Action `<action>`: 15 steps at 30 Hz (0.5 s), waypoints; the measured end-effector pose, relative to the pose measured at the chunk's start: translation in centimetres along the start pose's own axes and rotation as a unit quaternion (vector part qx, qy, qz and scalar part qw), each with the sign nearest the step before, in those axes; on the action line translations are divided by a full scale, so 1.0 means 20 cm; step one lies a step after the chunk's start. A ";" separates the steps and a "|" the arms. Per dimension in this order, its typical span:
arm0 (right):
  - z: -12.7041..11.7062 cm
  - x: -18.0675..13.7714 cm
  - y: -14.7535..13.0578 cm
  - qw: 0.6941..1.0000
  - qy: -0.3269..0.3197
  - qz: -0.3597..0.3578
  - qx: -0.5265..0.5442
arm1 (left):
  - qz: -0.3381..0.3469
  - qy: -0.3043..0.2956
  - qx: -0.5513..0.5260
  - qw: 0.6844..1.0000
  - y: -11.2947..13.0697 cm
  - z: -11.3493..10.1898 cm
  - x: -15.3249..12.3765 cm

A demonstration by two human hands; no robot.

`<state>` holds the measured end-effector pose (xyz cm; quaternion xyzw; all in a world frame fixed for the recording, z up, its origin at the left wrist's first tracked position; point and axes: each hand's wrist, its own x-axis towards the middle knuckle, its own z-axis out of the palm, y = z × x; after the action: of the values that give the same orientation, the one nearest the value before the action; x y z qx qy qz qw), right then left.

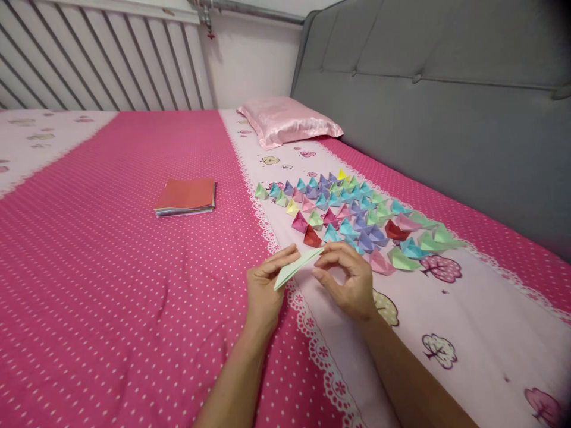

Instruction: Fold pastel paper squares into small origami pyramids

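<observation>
A pale green sheet of paper [297,267], folded into a narrow flat shape, slants up to the right between my hands. My left hand [266,288] grips it from the left, the fingers behind it. The curled fingers of my right hand [348,279] are at its right tip, with the thumb below and a little off the paper. Just beyond my hands stand many small folded paper boats in rows, among them a red boat [312,236], a magenta boat [299,222] and a light blue boat [331,233].
A stack of coloured paper [185,196], orange-red on top, lies to the left on the pink dotted bedspread [111,285]. Farther back is a shiny pink pillow [285,120] beside the grey padded headboard [428,113]. A white radiator [102,59] lines the far wall.
</observation>
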<state>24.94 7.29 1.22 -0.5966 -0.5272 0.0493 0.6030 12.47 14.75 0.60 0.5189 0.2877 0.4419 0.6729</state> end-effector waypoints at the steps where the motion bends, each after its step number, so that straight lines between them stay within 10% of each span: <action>1: 0.00 0.00 0.01 0.999 -0.029 0.030 0.028 | 0.015 0.001 0.025 1.000 0.00 0.00 0.00; 8: 0.03 -0.02 0.04 0.959 -0.079 0.216 0.168 | 0.146 -0.012 0.197 0.969 -0.03 0.00 -0.03; 15: 0.04 -0.02 0.07 0.941 -0.059 0.250 0.219 | 0.136 -0.035 0.167 0.976 -0.02 0.01 -0.04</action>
<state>25.08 8.03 -0.32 -0.5585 -0.3715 0.3482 0.6549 12.44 13.81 0.25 0.6729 0.2607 0.4565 0.5204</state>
